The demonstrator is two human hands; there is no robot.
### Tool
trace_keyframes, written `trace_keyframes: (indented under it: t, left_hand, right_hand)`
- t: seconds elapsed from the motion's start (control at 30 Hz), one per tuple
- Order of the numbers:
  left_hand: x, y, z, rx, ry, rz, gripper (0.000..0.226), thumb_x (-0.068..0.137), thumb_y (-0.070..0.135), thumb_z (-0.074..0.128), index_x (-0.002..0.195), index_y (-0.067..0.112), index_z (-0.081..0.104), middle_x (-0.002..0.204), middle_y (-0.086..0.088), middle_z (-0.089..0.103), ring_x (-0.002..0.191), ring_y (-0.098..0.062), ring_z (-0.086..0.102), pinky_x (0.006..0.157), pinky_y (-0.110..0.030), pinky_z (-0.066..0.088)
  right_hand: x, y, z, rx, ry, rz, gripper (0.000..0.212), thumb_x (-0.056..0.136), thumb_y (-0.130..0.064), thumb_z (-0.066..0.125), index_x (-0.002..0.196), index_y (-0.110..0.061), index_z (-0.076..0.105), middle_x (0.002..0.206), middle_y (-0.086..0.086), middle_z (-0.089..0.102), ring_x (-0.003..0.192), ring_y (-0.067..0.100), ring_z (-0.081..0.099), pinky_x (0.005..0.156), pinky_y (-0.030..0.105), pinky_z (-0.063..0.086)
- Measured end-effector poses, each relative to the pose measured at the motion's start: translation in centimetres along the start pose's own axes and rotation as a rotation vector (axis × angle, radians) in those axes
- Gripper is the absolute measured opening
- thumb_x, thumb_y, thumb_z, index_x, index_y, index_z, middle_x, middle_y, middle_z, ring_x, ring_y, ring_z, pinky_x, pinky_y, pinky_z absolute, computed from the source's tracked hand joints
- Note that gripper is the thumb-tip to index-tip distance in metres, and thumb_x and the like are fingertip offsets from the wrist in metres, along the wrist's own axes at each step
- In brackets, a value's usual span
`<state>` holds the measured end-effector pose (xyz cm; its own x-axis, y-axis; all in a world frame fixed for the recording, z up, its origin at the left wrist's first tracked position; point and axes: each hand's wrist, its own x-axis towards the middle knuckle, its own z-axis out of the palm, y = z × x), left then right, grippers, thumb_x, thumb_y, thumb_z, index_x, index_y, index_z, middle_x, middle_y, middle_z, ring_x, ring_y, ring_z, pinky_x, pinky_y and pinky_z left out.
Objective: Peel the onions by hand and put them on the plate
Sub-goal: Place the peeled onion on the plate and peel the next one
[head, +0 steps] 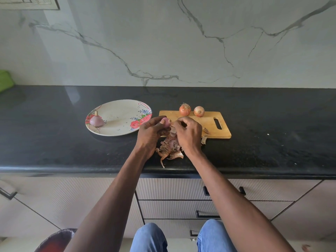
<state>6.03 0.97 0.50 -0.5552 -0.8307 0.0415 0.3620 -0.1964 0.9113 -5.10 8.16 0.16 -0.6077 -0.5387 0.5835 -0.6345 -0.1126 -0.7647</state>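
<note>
My left hand [151,132] grips a pinkish, partly peeled onion [165,122] just above the left end of the wooden cutting board [209,124]. My right hand [188,132] is beside it, fingertips pinching at the onion's skin. A peeled purple onion [96,120] sits on the left side of the floral plate [120,110]. Two unpeeled brown onions [185,109] [199,111] stand at the board's far edge. A heap of peeled skins [169,149] lies on the counter under my hands.
The black counter [272,135] runs left to right, with its front edge near my body. A loose skin piece [204,140] lies by the board's near edge. A green object [5,80] is at far left. Drawers [181,206] are below.
</note>
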Motion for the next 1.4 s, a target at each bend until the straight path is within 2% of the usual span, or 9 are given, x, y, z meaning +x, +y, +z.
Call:
trace_keyframes:
  t: [0.13, 0.23, 0.4, 0.83, 0.93, 1.1, 1.23, 1.3, 1.4]
  left_hand:
    - [0.14, 0.12, -0.16, -0.043, 0.015, -0.001, 0.016, 0.097, 0.002, 0.060, 0.111, 0.002, 0.066, 0.092, -0.013, 0.073, 0.079, -0.020, 0.070, 0.081, -0.034, 0.058]
    - [0.10, 0.11, 0.02, -0.085, 0.045, 0.019, 0.022, 0.092, 0.000, 0.066, 0.114, 0.002, 0.063, 0.093, -0.011, 0.074, 0.082, -0.021, 0.071, 0.078, -0.031, 0.060]
    - [0.05, 0.10, -0.20, -0.030, 0.014, 0.061, 0.025, 0.084, -0.004, 0.071, 0.106, 0.008, 0.069, 0.103, -0.012, 0.073, 0.095, -0.025, 0.069, 0.089, -0.036, 0.056]
    - [-0.05, -0.37, -0.39, 0.113, -0.030, 0.067, 0.037, 0.079, 0.008, 0.080, 0.115, 0.011, 0.072, 0.112, -0.014, 0.075, 0.110, -0.034, 0.070, 0.103, -0.054, 0.051]
    - [-0.20, -0.06, -0.17, 0.069, -0.044, 0.043, 0.036, 0.080, 0.007, 0.078, 0.115, 0.009, 0.070, 0.110, -0.015, 0.075, 0.105, -0.034, 0.071, 0.098, -0.051, 0.054]
    - [0.30, 0.11, -0.10, -0.176, 0.014, 0.014, 0.032, 0.088, 0.000, 0.067, 0.119, -0.003, 0.059, 0.105, -0.019, 0.070, 0.088, -0.025, 0.073, 0.086, -0.035, 0.061]
    - [0.47, 0.27, -0.40, -0.189, 0.036, -0.027, 0.012, 0.097, -0.004, 0.056, 0.108, -0.001, 0.061, 0.101, -0.019, 0.068, 0.090, -0.028, 0.070, 0.086, -0.036, 0.062]
    - [0.31, 0.45, -0.35, -0.194, 0.063, -0.047, 0.009, 0.097, -0.003, 0.057, 0.102, 0.001, 0.062, 0.095, -0.018, 0.070, 0.088, -0.028, 0.072, 0.086, -0.036, 0.061]
    - [0.33, 0.50, -0.41, -0.182, 0.096, -0.054, 0.003, 0.096, 0.000, 0.060, 0.099, 0.001, 0.062, 0.087, -0.015, 0.070, 0.079, -0.023, 0.072, 0.080, -0.032, 0.063]
  right_hand:
    - [0.09, 0.27, -0.07, 0.020, 0.016, 0.052, 0.004, 0.088, -0.004, 0.066, 0.087, -0.007, 0.069, 0.085, 0.001, 0.069, 0.072, 0.014, 0.062, 0.065, 0.027, 0.052]
    - [0.25, 0.10, 0.00, -0.023, -0.023, 0.045, 0.033, 0.089, -0.001, 0.066, 0.121, -0.007, 0.067, 0.115, 0.000, 0.066, 0.101, 0.009, 0.061, 0.090, 0.020, 0.051]
    - [0.19, 0.20, 0.29, 0.048, -0.169, 0.078, 0.018, 0.090, -0.024, 0.071, 0.102, -0.011, 0.075, 0.093, 0.000, 0.074, 0.080, 0.017, 0.072, 0.073, 0.045, 0.060]
    - [-0.08, -0.60, -0.12, 0.071, -0.108, 0.164, 0.017, 0.083, -0.022, 0.079, 0.072, -0.013, 0.070, 0.066, -0.003, 0.070, 0.062, 0.016, 0.069, 0.056, 0.034, 0.057]
    - [-0.04, -0.68, 0.07, 0.080, -0.129, 0.187, 0.023, 0.085, -0.026, 0.076, 0.069, -0.016, 0.064, 0.066, 0.001, 0.069, 0.062, 0.021, 0.070, 0.054, 0.035, 0.057]
    - [-0.07, -0.71, -0.33, 0.048, -0.055, 0.175, 0.019, 0.088, -0.007, 0.067, 0.071, -0.010, 0.061, 0.060, -0.011, 0.059, 0.053, -0.005, 0.058, 0.049, 0.009, 0.040]
    - [0.08, -0.05, -0.08, -0.043, -0.009, 0.090, 0.031, 0.089, -0.013, 0.071, 0.062, -0.003, 0.060, 0.058, -0.007, 0.058, 0.053, 0.002, 0.056, 0.049, 0.018, 0.041]
    - [0.18, 0.19, -0.01, -0.059, -0.009, 0.059, 0.005, 0.085, -0.005, 0.073, 0.083, -0.004, 0.069, 0.086, 0.000, 0.067, 0.077, 0.008, 0.063, 0.067, 0.023, 0.052]
    - [0.25, 0.18, -0.13, -0.035, -0.059, 0.049, 0.041, 0.082, -0.010, 0.078, 0.121, -0.011, 0.066, 0.113, 0.001, 0.067, 0.099, 0.009, 0.061, 0.086, 0.022, 0.053]
